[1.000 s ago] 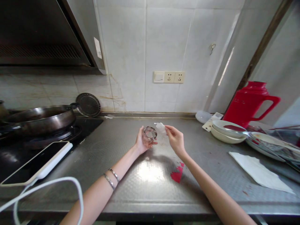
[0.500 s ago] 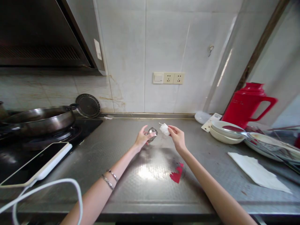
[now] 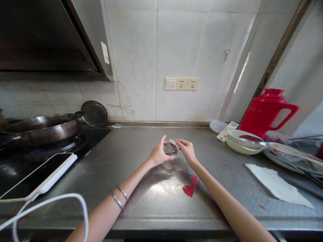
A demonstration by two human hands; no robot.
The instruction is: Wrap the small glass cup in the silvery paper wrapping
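Near the middle of the steel counter, my left hand [image 3: 159, 153] grips a small round glass object [image 3: 169, 149], thumb and fingers around its left side. My right hand [image 3: 185, 149] pinches a white tissue [image 3: 173, 142] that touches the upper right rim of the glass. Part of the tissue is hidden by the fingers. A torn red scrap [image 3: 190, 186] lies on the counter [image 3: 161, 211] below the hands.
On the left, a pan [image 3: 50, 129] sits on the stove, with a phone [image 3: 37, 176] and white cable before it. To the right are a red thermos [image 3: 262, 112], stacked bowls [image 3: 244, 148], plates [image 3: 290, 158] and a paper sheet [image 3: 279, 186].
My left hand has moved right and turned the glass. The tissue in my right hand has come from beside the glass into contact with its rim.
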